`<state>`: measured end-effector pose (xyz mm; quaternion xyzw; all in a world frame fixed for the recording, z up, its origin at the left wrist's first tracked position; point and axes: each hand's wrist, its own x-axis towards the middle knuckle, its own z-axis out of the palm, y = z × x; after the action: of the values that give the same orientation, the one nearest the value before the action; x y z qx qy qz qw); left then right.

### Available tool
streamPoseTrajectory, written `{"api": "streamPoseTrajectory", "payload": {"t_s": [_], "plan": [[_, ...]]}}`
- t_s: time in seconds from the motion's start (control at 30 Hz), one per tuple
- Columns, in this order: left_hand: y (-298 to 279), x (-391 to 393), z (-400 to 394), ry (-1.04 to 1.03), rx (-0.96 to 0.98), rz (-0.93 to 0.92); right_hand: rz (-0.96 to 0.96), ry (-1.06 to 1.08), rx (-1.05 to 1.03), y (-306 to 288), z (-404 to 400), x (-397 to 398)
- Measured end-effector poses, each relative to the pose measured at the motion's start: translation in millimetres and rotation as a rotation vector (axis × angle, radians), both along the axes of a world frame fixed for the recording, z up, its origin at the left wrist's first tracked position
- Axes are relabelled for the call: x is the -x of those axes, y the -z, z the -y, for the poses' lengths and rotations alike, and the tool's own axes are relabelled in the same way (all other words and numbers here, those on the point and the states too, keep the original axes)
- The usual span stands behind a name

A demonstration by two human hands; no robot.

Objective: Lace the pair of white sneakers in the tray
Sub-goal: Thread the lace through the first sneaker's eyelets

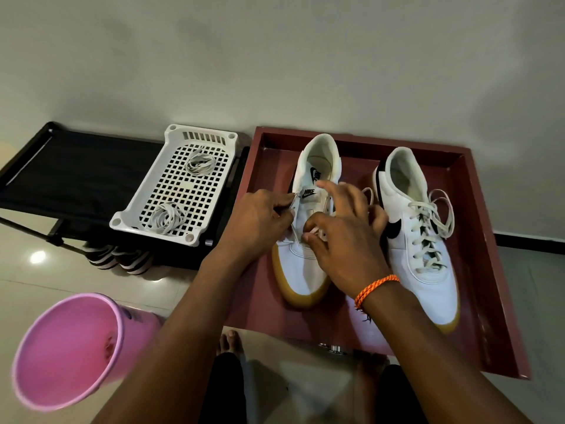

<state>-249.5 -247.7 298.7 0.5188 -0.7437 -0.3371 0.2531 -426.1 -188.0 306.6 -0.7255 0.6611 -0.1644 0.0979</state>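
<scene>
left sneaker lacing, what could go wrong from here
1. The right hand covers the eyelets of the left sneaker, so a hole could be skipped unseen.
2. The lace pinched by the left hand looks short there and might slip back out.
3. The finished right sneaker has loose bow loops close by, which a finger could snag.

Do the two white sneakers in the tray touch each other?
Apart. The head view shows a strip of bare red tray floor between the left sneaker and the laced right sneaker, from heels to toes, though the right hand covers the middle.
</scene>
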Motion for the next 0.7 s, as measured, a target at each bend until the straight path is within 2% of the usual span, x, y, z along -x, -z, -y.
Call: {"api": "streamPoseTrajectory", "payload": {"t_s": [0.13, 0.4, 0.57, 0.7], "plan": [[-0.6, 0.3, -0.5, 0.005, 0.005, 0.005, -0.051, -0.002, 0.028, 3.2, -1.1, -8.5], [-1.8, 0.0, -1.8, -0.001, 0.009, -0.016, -0.019, -0.032, 0.099, 7.3, 4.7, -5.1], [-2.9, -0.1, -2.0, -0.001, 0.012, -0.015, -0.116, -0.021, 0.159, 13.4, 4.3, -9.3], [-2.8, -0.6, -1.6, -0.003, 0.003, -0.022, -0.119, -0.035, 0.160, 19.9, 5.3, -9.1]]}}
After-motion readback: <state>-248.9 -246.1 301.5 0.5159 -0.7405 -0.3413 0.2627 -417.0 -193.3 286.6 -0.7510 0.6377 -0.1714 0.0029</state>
